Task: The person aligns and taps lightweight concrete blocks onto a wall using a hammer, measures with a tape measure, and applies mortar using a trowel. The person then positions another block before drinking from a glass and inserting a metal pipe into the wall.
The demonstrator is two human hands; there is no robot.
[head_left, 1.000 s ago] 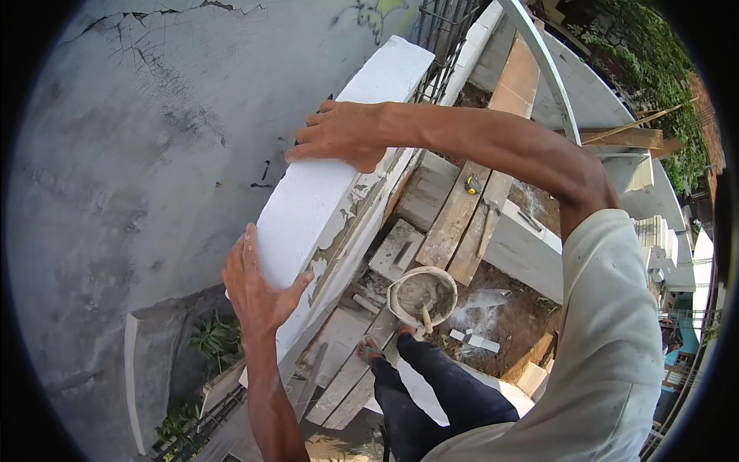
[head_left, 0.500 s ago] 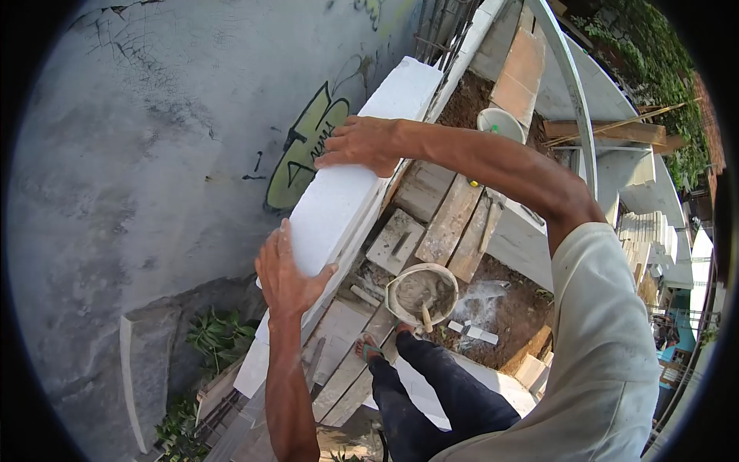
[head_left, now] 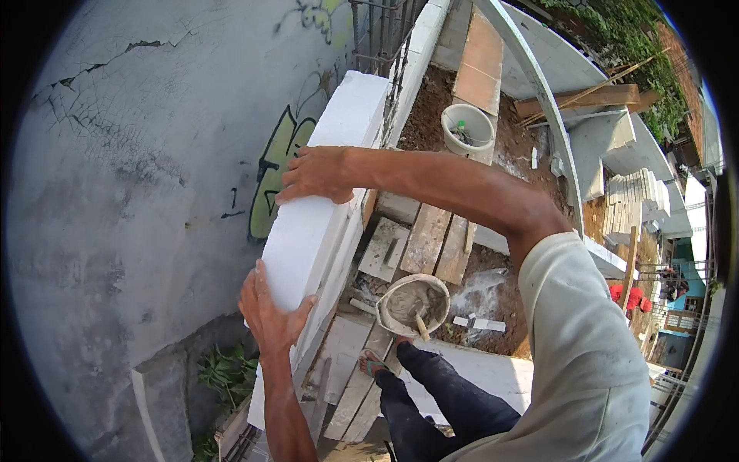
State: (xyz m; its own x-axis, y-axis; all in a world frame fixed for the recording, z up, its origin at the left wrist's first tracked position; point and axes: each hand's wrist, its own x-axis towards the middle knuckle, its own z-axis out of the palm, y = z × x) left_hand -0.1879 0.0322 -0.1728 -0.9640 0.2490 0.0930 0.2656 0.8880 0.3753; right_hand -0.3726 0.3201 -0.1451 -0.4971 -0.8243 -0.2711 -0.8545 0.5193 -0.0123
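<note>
In the head view, a white lightweight block [head_left: 304, 240] is being steadied right now, lying aslant from the upper middle of the frame toward the lower left. It is set along the top of a white block wall [head_left: 422, 40], with a grey rendered wall [head_left: 115, 231] filling the left of the frame. Both hands are clamped on it, well apart from each other: the lower end is straddled by the left hand [head_left: 275, 314], thumb on one edge and fingers on the other, while the middle is spanned by the right hand [head_left: 317, 175], its fingers hooked over the left edge.

For good handling here, the pressure is best shared evenly between the two palms, so that neither end is tipped. The edges should be watched against the course below, and fingertips are best kept out of the joint. Whether mortar is spread beneath cannot be told; the underside is hidden.

At lower centre, a bucket [head_left: 385, 325] of wet mortar [head_left: 408, 302] is seen, a wooden handle [head_left: 422, 328] propped in it, near the feet. Planks [head_left: 426, 235] are laid just above it in the frame.
</note>
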